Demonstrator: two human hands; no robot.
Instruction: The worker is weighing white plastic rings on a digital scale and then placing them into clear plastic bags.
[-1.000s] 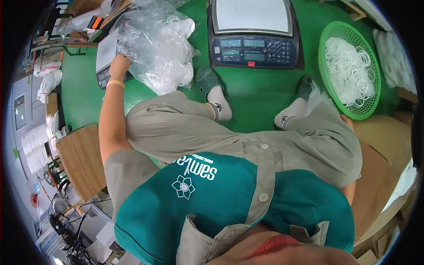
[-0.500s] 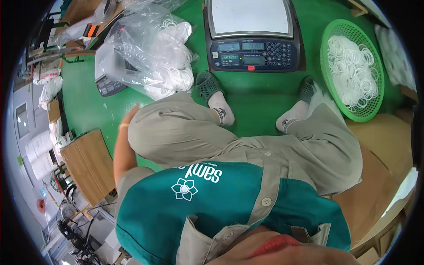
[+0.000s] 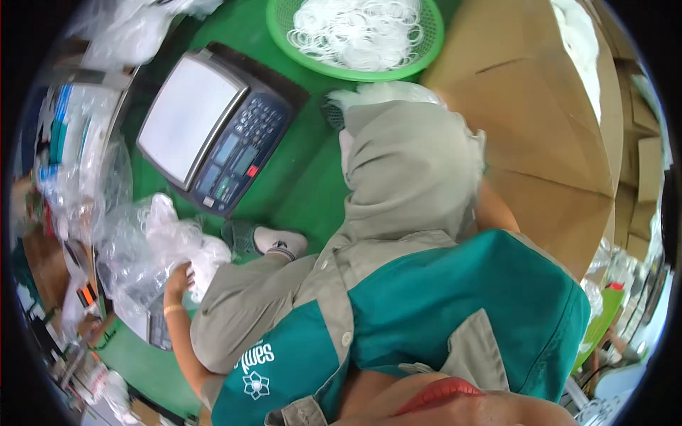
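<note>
My left hand is at the lower left, beside my knee, with fingers slightly bent and apart. Its fingertips touch a white bundle at the edge of a clear plastic bag. More white bundles lie inside that bag. On the other side, my right forearm passes behind my raised knee, which hides most of the hand, so its grip cannot be made out. A crumpled translucent bag lies past that knee. Beyond it stands a green basket holding many thin white rings.
A dark counting scale with a white pan sits on the green floor left of centre. A second scale is partly covered by the plastic bag. Large brown cardboard rises at the right, with stacked boxes behind it.
My view has turned to the right, so the scale and basket appear farther left. My left hand has gone from beside my knee to the white bundle. My right forearm has come into view.
</note>
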